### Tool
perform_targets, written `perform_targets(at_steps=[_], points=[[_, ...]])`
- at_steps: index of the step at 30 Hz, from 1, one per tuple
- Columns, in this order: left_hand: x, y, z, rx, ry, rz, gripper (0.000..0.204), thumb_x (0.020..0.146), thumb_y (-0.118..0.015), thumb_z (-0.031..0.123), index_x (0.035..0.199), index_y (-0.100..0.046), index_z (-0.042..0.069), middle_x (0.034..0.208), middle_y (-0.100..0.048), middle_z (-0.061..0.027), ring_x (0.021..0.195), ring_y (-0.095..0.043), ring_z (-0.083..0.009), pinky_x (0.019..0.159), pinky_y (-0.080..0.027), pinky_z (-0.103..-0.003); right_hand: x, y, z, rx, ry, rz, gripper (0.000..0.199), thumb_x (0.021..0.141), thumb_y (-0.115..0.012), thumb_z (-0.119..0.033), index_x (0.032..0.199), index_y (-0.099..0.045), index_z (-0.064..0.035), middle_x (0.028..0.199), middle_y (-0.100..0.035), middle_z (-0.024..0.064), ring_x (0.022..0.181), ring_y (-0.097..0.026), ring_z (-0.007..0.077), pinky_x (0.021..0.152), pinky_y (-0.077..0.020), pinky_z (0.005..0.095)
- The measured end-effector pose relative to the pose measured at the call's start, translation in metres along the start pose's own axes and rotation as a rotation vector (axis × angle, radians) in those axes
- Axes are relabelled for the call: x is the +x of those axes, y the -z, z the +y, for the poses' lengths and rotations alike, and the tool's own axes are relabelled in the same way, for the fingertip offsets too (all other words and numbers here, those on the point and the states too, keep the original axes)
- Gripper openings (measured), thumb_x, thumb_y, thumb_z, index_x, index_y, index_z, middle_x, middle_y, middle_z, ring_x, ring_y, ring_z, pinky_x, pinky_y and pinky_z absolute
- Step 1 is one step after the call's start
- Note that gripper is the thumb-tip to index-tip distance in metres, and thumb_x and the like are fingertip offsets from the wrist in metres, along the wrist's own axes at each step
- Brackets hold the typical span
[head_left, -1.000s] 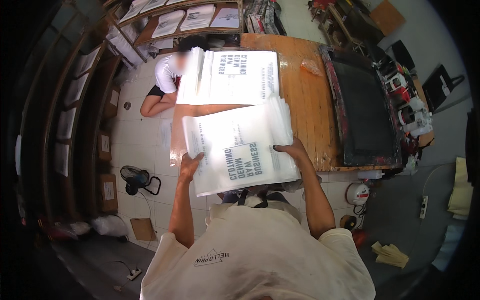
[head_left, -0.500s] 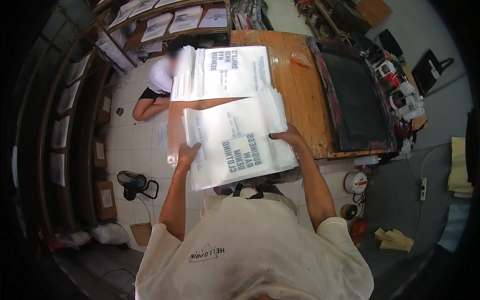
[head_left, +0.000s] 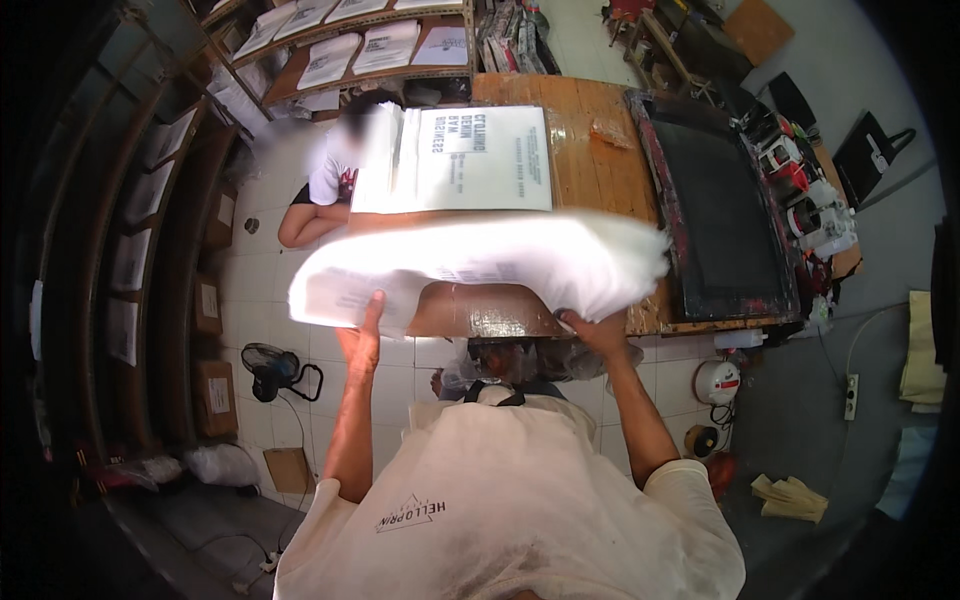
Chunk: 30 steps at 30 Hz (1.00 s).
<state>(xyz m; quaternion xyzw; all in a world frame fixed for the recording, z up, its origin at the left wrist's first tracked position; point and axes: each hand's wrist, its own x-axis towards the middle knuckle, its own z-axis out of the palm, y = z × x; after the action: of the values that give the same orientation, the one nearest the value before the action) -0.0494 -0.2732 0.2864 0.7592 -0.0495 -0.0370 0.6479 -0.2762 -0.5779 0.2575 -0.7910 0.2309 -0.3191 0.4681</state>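
White plastic bags in a thick, blurred stack (head_left: 480, 265) fill both my hands: my left hand (head_left: 362, 335) grips its near left edge, my right hand (head_left: 598, 328) clamps its near right edge, hands wide apart. The stack hangs over the near edge of the wooden table (head_left: 590, 170). Farther along the table lies a flat pile of printed bags (head_left: 470, 160), with a dark printing screen (head_left: 715, 200) to its right. Beyond the table, shelves (head_left: 340, 45) hold more printed sheets.
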Motion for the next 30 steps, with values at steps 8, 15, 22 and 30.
perform_targets(at_steps=[8,15,22,30], points=[[0.051,-0.01,-0.054,0.212,-0.317,0.02,0.035,0.093,-0.068,0.023,0.099,-0.065,-0.012,0.087,-0.07,-0.0127,0.082,-0.063,-0.0204,0.076,-0.051,-0.034,0.028,-0.044,0.051,-0.002,0.048,0.023,0.065,0.068,-0.085,-0.01,0.125,-0.054,0.002,0.108,-0.07,0.0145,0.1,-0.068,0.0237,0.089,-0.0525,0.0355],[0.053,-0.011,-0.004,0.259,0.065,-0.26,0.034,0.091,-0.069,0.018,0.11,-0.065,-0.011,0.094,-0.072,-0.014,0.08,-0.067,-0.0177,0.072,-0.054,-0.032,0.053,0.019,-0.019,-0.038,-0.304,-0.037,0.045,0.068,-0.079,-0.003,0.111,-0.065,0.0035,0.099,-0.073,0.0155,0.087,-0.07,0.0243,0.081,-0.0552,0.0339],[0.081,-0.055,-0.105,0.458,0.218,-0.461,0.034,0.087,-0.071,0.015,0.112,-0.067,-0.008,0.095,-0.073,-0.0196,0.082,-0.07,-0.0247,0.076,-0.055,-0.036,0.058,0.003,0.09,0.04,-0.889,-0.244,0.064,0.065,-0.082,-0.001,0.124,-0.061,0.0025,0.11,-0.071,0.0177,0.097,-0.069,0.0285,0.086,-0.0558,0.036],[0.056,-0.051,-0.075,0.699,0.13,-0.446,0.039,0.088,-0.066,0.006,0.124,-0.059,-0.007,0.104,-0.07,-0.024,0.098,-0.07,-0.0306,0.087,-0.055,-0.039,0.048,0.004,0.084,0.082,-0.736,-0.28,0.076,0.061,-0.085,-0.004,0.13,-0.054,0.0028,0.117,-0.067,0.0187,0.107,-0.066,0.0284,0.093,-0.053,0.0367]])
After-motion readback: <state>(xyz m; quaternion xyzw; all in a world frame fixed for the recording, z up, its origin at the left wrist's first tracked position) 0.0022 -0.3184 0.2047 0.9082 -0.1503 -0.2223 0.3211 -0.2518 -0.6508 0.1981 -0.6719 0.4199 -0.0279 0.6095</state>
